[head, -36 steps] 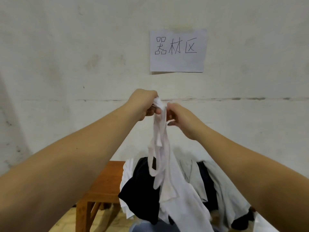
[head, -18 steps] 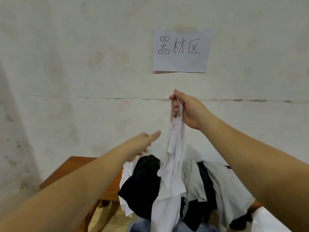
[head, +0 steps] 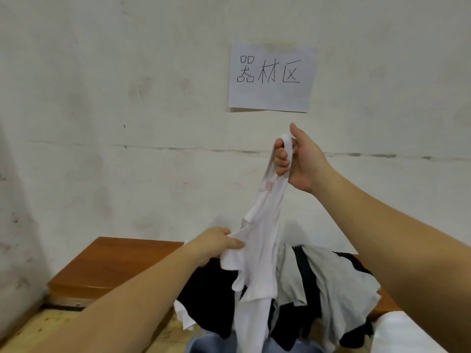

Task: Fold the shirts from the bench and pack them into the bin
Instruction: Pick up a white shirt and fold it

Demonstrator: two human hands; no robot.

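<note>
- The wooden bench [head: 112, 266] stands against the pale wall [head: 102, 98], its bare brown top showing at the left.
- The left hand [head: 216, 244] reaches in low over the bench, fingers and thumb curled in a pinch on a lower fold of the white shirt [head: 260, 240].
- The white shirt hangs stretched between both hands, its tail dropping down toward the blue-grey bin [head: 204, 345] at the bottom edge.
- Behind the shirt, a pile of black and grey shirts [head: 318, 284] lies heaped on the bench, some draping over its front edge.
- A paper sign [head: 271, 79] with handwritten characters is stuck on the wall above.
- The right hand [head: 298, 161] is raised high, fingers closed tightly round the bunched top of the white shirt, thumb pointing up.
- A white surface [head: 407, 332] fills the lower right corner; what it is I cannot tell.
</note>
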